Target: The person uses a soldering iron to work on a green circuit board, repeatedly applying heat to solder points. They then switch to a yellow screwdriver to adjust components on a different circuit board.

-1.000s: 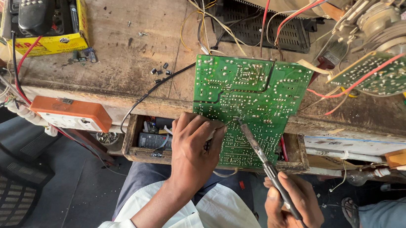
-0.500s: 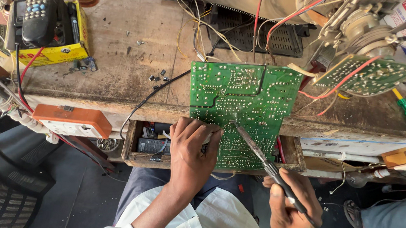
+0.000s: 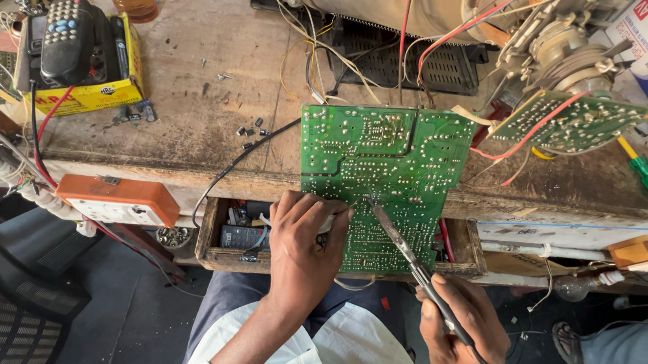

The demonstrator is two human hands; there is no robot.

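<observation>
Right hand (image 3: 462,327) grip closed on soldering iron (image 3: 411,259) — tip up-left on green circuit board (image 3: 378,175), left hand (image 3: 304,243) grip pinching board's edge

Worn wooden workbench (image 3: 192,74), open drawer (image 3: 212,234) beneath, dark floor (image 3: 128,321)

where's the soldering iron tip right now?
Head view: the soldering iron, held in the right hand, has its tip on the green circuit board, lower middle, just right of the left hand.
</observation>
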